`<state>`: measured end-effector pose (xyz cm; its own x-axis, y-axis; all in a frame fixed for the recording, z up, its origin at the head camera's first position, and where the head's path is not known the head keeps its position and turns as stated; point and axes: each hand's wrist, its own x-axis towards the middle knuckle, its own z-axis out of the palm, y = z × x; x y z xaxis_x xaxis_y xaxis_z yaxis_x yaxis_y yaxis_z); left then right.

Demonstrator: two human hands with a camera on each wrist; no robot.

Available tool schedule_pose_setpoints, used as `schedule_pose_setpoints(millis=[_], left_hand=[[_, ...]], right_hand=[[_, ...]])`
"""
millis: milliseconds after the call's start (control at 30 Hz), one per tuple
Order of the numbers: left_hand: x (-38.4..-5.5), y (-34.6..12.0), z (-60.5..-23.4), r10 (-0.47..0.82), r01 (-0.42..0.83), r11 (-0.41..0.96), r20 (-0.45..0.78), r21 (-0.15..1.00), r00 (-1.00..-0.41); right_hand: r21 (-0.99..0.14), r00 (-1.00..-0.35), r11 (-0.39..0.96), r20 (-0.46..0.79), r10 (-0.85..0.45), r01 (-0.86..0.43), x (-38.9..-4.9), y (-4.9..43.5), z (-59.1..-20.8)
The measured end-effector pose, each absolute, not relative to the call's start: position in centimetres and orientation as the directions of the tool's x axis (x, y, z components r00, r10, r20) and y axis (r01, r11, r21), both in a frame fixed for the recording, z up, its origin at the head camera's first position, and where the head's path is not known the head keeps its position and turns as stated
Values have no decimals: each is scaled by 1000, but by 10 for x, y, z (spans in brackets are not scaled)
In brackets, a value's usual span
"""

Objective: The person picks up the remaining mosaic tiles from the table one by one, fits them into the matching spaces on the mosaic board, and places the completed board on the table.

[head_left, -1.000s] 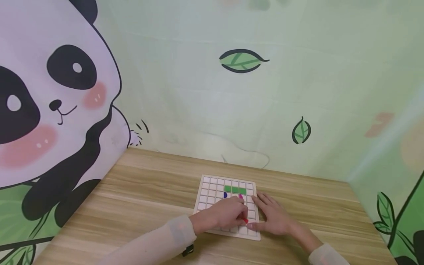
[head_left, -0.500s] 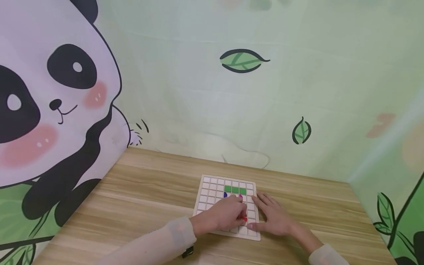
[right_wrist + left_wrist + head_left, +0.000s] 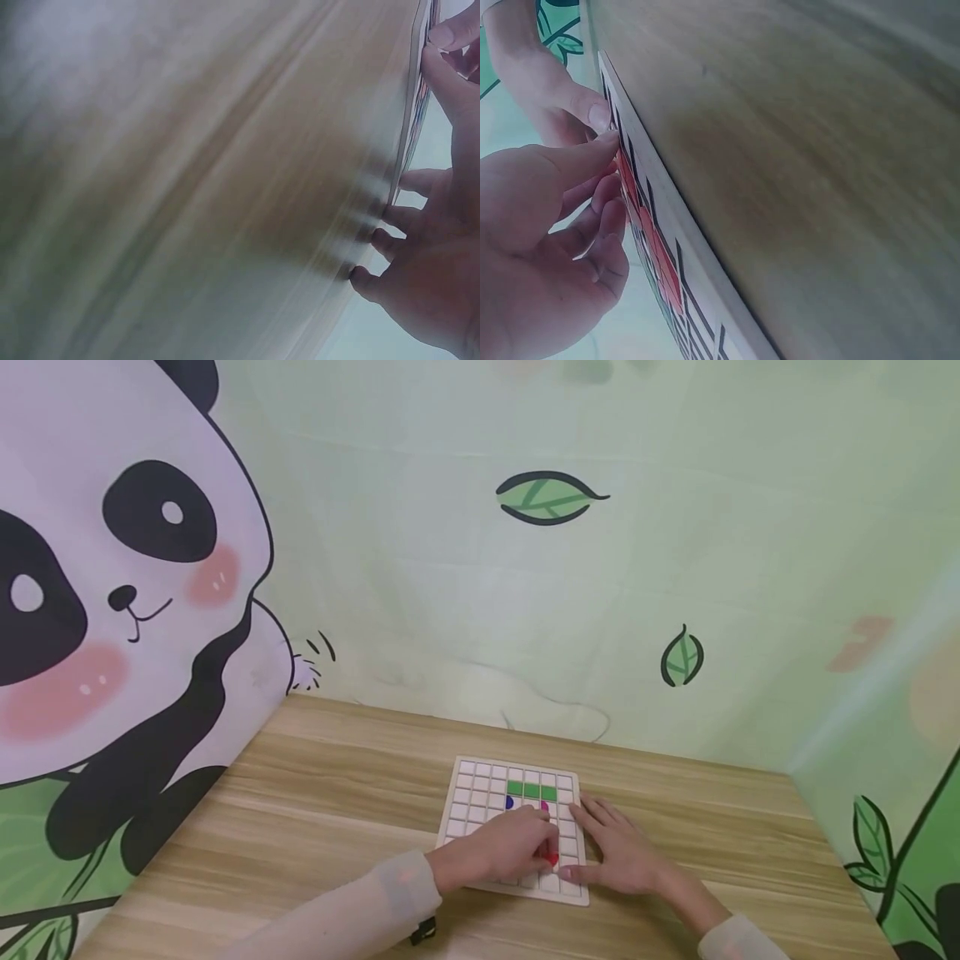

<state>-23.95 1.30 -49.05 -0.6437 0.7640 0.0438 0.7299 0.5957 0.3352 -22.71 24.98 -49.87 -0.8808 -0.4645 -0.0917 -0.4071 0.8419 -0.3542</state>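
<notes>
A white square grid board (image 3: 468, 793) lies flat on the table. Green tiles (image 3: 532, 791) form a short row in its upper part, with a blue rounded piece (image 3: 510, 802) and a pink piece (image 3: 545, 807) just below. My left hand (image 3: 513, 842) reaches across the board, thumb and fingertips pinching a small red piece (image 3: 553, 860) at its lower right. More red pieces (image 3: 660, 259) show on the grid in the left wrist view. My right hand (image 3: 626, 857), fingers spread, rests along the board's right edge, thumb near its lower corner. The left hand and forearm hide the board's middle.
The wooden table (image 3: 337, 777) meets a pale green wall cloth (image 3: 420, 568) behind the board. A panda print (image 3: 150, 568) covers the left wall. A dark wristband (image 3: 423, 930) shows beneath the left sleeve.
The red piece under my left fingertips shifts and turns slightly on the board. Both hands stay in nearly the same place.
</notes>
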Motion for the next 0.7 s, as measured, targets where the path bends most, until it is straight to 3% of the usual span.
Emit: schedule_pose_setpoints(millis=[233, 700], left_hand=[[-238, 10, -486, 749, 667, 588, 3, 457, -662], [-242, 1, -478, 743, 669, 571, 46, 476, -667]], right_hand=[[-353, -882, 844, -95, -462, -404, -229, 250, -500], [-346, -882, 845, -87, -462, -409, -228, 252, -498]])
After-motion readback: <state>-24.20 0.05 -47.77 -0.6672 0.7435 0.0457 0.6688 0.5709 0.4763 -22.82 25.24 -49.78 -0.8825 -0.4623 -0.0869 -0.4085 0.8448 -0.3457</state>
